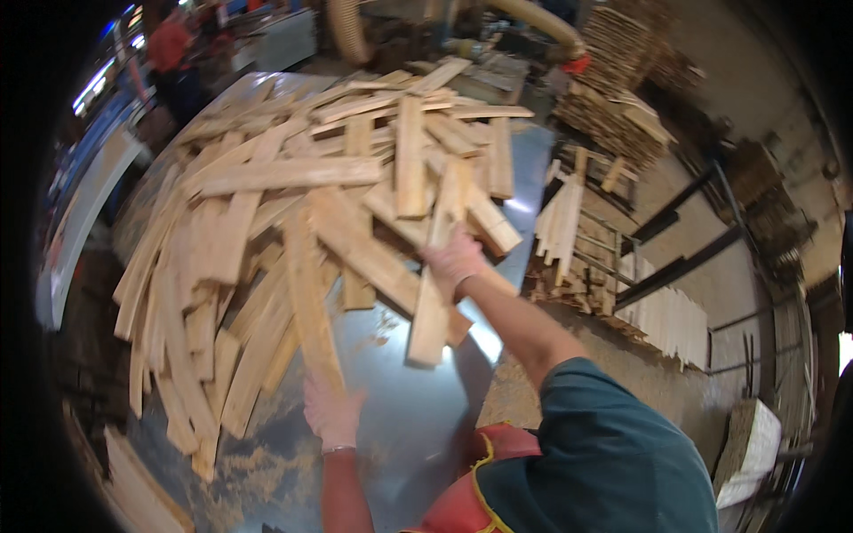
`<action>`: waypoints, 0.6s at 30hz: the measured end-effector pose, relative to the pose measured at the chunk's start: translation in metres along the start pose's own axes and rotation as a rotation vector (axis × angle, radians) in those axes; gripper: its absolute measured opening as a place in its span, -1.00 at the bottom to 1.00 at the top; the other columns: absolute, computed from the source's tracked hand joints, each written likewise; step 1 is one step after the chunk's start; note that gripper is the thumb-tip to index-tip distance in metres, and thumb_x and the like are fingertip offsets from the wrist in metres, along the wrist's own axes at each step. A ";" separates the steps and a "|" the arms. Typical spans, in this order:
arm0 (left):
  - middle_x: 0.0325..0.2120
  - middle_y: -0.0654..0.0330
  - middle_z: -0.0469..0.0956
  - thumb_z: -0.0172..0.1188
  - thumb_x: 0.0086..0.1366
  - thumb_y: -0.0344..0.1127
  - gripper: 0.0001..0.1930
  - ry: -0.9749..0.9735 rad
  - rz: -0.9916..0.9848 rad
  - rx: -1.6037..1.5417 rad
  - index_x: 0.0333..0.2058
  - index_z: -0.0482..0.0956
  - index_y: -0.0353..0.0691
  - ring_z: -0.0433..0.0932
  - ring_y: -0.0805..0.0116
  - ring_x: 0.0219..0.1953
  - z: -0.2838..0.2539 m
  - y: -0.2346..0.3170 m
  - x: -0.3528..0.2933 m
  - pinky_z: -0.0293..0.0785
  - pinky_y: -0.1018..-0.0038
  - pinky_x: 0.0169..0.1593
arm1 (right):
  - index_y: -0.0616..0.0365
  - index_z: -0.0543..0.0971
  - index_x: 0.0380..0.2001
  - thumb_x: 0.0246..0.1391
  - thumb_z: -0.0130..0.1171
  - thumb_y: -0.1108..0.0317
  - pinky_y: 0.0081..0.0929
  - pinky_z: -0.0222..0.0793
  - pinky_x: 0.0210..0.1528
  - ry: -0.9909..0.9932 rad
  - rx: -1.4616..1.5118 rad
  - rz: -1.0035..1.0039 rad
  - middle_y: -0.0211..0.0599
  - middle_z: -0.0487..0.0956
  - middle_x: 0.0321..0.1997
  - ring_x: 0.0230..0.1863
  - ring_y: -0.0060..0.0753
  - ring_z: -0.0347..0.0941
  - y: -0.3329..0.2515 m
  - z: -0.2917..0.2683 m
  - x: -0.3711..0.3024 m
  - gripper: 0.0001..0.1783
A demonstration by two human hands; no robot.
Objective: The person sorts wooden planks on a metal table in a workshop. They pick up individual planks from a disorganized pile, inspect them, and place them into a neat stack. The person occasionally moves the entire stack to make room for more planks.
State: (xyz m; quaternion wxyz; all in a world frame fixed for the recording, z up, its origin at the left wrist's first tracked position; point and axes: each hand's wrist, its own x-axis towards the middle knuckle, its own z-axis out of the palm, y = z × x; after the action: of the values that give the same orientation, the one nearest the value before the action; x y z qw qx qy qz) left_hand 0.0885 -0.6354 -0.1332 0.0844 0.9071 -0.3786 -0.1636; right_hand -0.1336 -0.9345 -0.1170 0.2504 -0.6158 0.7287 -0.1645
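A big heap of pale wooden boards [233, 229] lies criss-crossed on a shiny metal table [391, 417]. My left hand [333, 413], in what looks like a thin pale glove, is closed around the near end of a long board [311, 302] whose far end reaches into the heap. Farther right, my right hand [455, 256] grips the middle of another board [430, 324], which slants toward me over the table. Its fingers are partly hidden behind the wood. Next to it, other boards [493, 222] stick out of the heap.
Sawdust [258, 480] is scattered on the near table top. Stacked boards [613, 115] and a metal rack [613, 258] stand to the right. A ribbed hose [348, 31] hangs at the back. Another person [169, 53] is at the far left.
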 end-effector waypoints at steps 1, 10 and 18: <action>0.41 -0.12 0.27 0.47 0.04 -0.05 0.10 0.035 -0.002 0.043 0.51 0.11 -0.17 0.38 -0.06 0.37 0.018 -0.003 0.001 0.37 0.11 0.35 | 0.17 0.18 0.48 -0.03 0.39 -0.21 -0.13 0.34 0.40 0.054 -0.079 -0.020 0.18 0.46 0.36 0.40 0.14 0.38 -0.008 0.009 -0.011 0.15; 0.00 0.15 0.39 0.26 -0.04 -0.47 0.05 -0.391 -0.057 -1.368 0.51 0.09 -0.30 0.48 0.36 -0.16 -0.002 -0.054 -0.113 0.51 0.49 -0.04 | 0.09 0.04 0.58 -0.10 0.38 0.19 -0.18 0.29 0.46 -0.194 0.393 -0.064 0.10 0.35 0.45 0.45 0.15 0.31 0.009 0.010 -0.127 0.18; -0.14 0.24 0.43 0.15 0.11 -0.50 -0.22 -0.128 -0.219 -1.458 0.38 0.25 -0.28 0.47 0.40 -0.20 -0.008 -0.135 -0.290 0.52 0.51 -0.11 | 0.02 0.20 0.55 0.05 0.21 0.35 -0.32 0.28 0.46 -0.479 0.616 -0.145 0.05 0.46 0.40 0.41 -0.03 0.41 0.013 0.031 -0.334 -0.06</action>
State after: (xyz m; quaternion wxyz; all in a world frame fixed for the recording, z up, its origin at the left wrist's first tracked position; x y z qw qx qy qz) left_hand -0.0108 -0.3333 -0.0954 0.6264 0.6421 -0.0853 -0.4337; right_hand -0.0883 -0.6029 -0.0955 0.5740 -0.5828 0.5208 -0.2441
